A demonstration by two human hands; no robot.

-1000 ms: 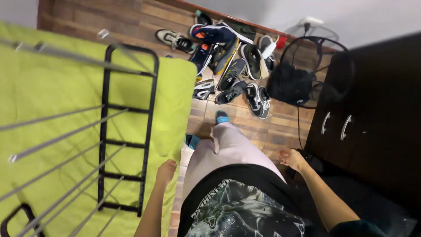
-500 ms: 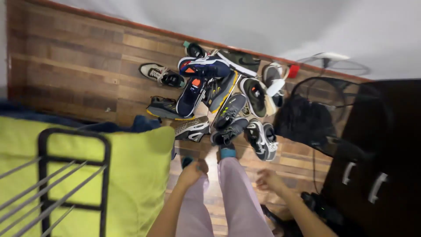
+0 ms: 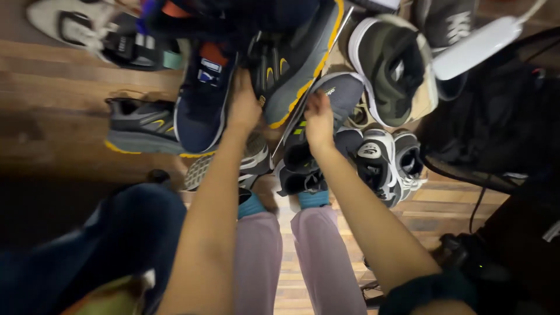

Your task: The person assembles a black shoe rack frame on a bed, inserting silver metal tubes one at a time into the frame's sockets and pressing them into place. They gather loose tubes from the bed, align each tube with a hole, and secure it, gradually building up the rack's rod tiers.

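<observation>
Both hands, a second ago down at thighs, now reach into shoe pile. Left hand on navy sneaker; right hand clasps grey yellow-trimmed sneaker just right of navy one; left grip indiscernible.

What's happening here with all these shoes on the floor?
A person is bending over a pile of sneakers on a wooden floor. The left hand rests at the navy sneaker, and the right hand touches the grey sneaker with yellow trim. Whether either hand actually grips a shoe is unclear. A black bag sits to the right.
</observation>
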